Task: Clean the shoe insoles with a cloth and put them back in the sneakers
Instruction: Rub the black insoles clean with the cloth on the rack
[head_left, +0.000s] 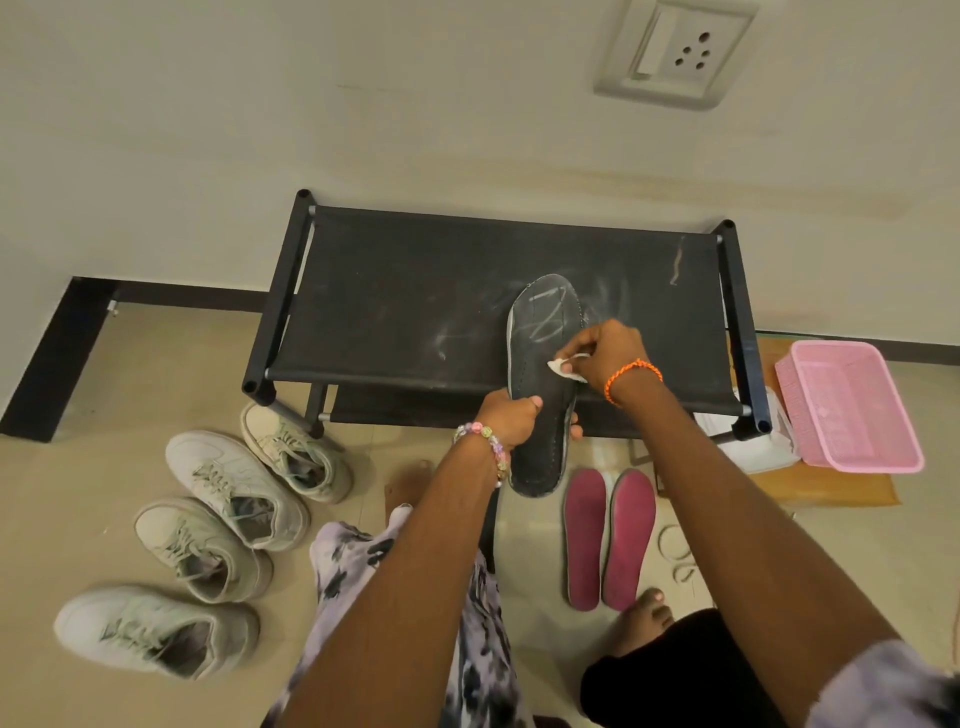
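Beige floor, low black fabric shoe rack (415, 291) against the wall. Head view: the left hand (511, 418) clamps the black flat insole (543, 364) at its waist, toe tilted over the rack. The right hand (605, 351) pinches a small white cloth (563, 368) onto it. Judged light, flexible, non-fragile; mid-length support suits it. Two maroon insoles (608, 538) and four pale sneakers (234, 488) lie on the floor.

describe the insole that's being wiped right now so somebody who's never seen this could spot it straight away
Find the black fabric-topped shoe rack against the wall. At its front edge, the left hand holds a long black insole while the right hand presses a small white cloth on it. Unlike the two maroon insoles on the floor, it is black with chalky scribbles near its toe.
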